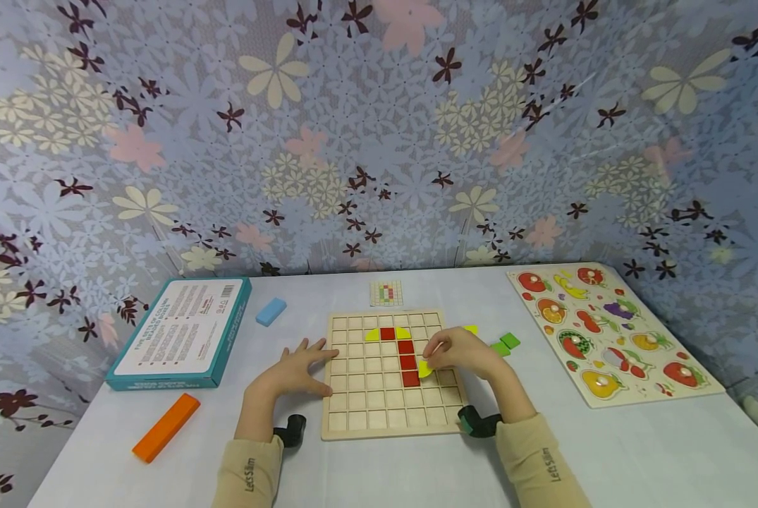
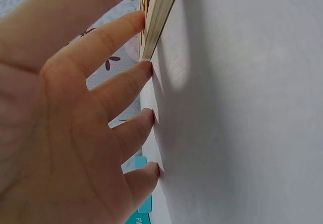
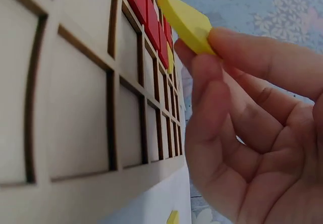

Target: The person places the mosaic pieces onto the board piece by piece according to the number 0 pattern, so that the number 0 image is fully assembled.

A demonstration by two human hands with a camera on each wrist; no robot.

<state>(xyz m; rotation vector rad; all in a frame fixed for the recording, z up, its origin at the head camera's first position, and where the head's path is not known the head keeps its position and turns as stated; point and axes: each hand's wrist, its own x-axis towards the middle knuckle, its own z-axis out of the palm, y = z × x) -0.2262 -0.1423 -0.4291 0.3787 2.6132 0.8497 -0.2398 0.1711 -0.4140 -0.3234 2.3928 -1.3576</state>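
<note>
A wooden grid board (image 1: 366,416) lies in the middle of the table. Set into it are several red square tiles (image 1: 407,361) and two yellow quarter-round tiles (image 1: 372,335). My right hand (image 1: 461,351) pinches another yellow tile (image 3: 187,22) between thumb and fingers, just above the board beside the red column. My left hand (image 1: 296,370) is spread at the board's left edge, fingertips touching the edge and the table. In the left wrist view the left hand's fingers (image 2: 121,88) are straight and apart.
A small pattern card (image 1: 386,293) lies behind the board. Green tiles (image 1: 510,341) and a yellow tile (image 1: 471,329) sit to its right, near a fruit puzzle board (image 1: 607,339). On the left are a teal-edged box (image 1: 182,331), a blue block (image 1: 271,311) and an orange block (image 1: 166,427).
</note>
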